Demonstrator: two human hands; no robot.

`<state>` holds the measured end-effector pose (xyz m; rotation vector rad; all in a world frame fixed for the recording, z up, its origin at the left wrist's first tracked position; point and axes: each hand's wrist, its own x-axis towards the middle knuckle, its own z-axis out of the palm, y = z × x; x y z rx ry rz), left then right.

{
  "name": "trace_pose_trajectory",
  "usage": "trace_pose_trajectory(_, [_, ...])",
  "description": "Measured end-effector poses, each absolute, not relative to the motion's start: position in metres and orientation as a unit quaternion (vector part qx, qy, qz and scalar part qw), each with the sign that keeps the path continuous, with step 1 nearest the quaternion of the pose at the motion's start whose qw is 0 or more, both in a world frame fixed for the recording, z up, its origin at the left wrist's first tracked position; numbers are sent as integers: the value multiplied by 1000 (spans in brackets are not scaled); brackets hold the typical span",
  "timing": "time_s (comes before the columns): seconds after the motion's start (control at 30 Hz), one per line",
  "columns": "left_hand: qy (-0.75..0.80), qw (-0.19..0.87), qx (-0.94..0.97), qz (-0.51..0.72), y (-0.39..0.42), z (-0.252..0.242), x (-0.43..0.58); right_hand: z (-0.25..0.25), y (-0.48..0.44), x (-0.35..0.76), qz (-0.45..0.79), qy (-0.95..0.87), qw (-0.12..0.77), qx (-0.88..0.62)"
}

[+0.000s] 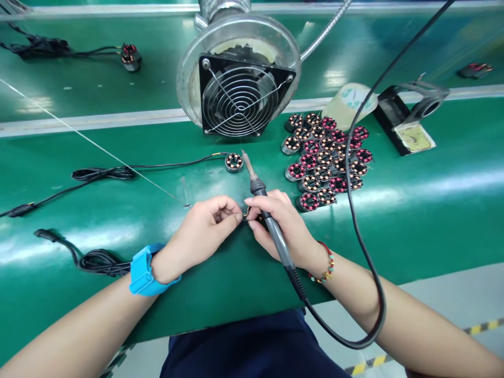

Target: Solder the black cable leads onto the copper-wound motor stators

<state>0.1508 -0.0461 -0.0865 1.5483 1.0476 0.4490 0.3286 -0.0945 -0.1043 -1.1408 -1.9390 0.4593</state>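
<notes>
A dark-handled soldering iron [276, 239] slants across the right hand [296, 228].

On the left wrist [160, 269], 1 bright blue wristband [142, 272] is worn; it is made up of a broad strap and a raised, blocky piece in the same blue. The right wrist [315, 258] is circled by 1 slim bracelet [327, 265], in which red, green and gold-coloured parts are strung together like small beads. The 2 hands and 2 forearms are left bare. Below, a dark navy garment [252, 349] is seen, its cloth softly creased.
</notes>
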Motion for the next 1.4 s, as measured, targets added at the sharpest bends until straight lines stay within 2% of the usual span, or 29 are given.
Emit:
trace_pose_trajectory(0.13, [428,533,695,223,-49,-86,150,-105,-94,328,193,-763,421,-451])
trace_pose_trajectory(0.33, [353,413,806,234,-52,-79,150,-107,-95,327,219,-743,440,-454])
trace_pose_trajectory(0.9, [285,289,878,253,-56,-83,148,-105,-96,327,244,-730,454,-449])
trace_pose_trajectory(1.17, [375,347,830,224,-52,-84,152,-103,-96,332,258,-724,425,-478])
trace_pose_trajectory(1.4, [391,368,815,217,-51,-84,153,-106,-95,333,236,-762,384,-465])
